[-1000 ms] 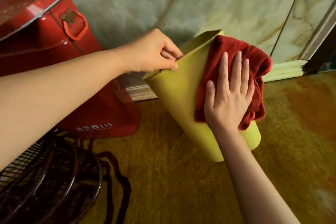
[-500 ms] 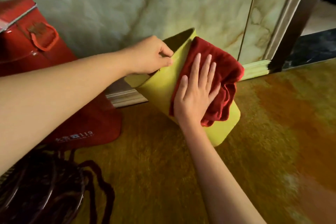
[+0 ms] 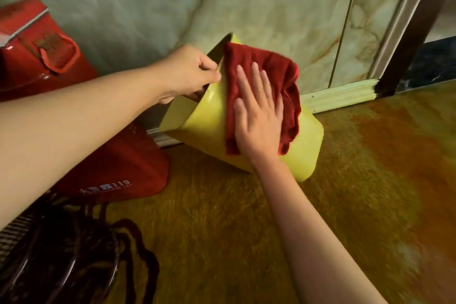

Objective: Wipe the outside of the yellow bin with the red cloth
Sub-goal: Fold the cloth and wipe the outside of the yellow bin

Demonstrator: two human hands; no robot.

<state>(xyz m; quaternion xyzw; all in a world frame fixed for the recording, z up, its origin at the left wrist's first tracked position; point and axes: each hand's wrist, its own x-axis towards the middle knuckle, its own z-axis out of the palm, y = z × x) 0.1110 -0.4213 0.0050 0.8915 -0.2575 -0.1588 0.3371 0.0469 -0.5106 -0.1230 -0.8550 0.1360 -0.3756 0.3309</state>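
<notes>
warm dim light, soft motion blur, edges perhaps slightly warped

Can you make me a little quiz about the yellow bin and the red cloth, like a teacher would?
1. True or false: the yellow bin stands straight up.
2. Which hand presses the red cloth flat on the bin? A) left hand B) right hand
3. Fill in: the left hand grips the bin by its ____.

Key:
1. False, it is tipped over to the left.
2. B, the right hand, with flat open fingers.
3. Rim, the top edge.
</notes>
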